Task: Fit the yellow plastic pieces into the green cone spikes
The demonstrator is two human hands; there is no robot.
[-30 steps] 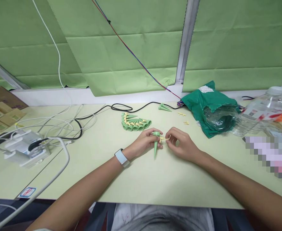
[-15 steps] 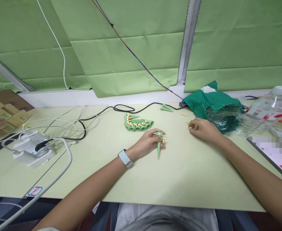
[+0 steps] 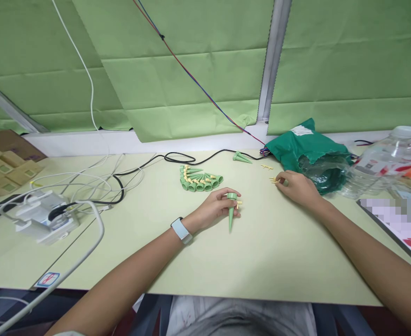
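My left hand (image 3: 216, 208) grips a green spike (image 3: 231, 215), its wide cap up and its point down, with a small yellow piece (image 3: 239, 204) sticking out beside it. My right hand (image 3: 294, 187) is closed, its fingertips pinching at small yellow pieces (image 3: 272, 180) on the table. Another yellow piece (image 3: 266, 167) lies just behind. Several green spikes with yellow pieces fitted (image 3: 200, 179) lie fanned out behind my left hand. More green spikes (image 3: 242, 157) lie further back, near the black cable.
A torn green bag (image 3: 305, 144) and clear bottles (image 3: 380, 161) stand at the right, with a flat board (image 3: 394, 228) in front. At the left are a white power strip (image 3: 46, 217), tangled cables and small boxes (image 3: 7, 172). A green cover hangs behind the table (image 3: 205, 266).
My right hand's fingers have drawn closer together at the yellow pieces. A hand at the far left, over the boxes, has gone out of view. My left hand holds the same spike.
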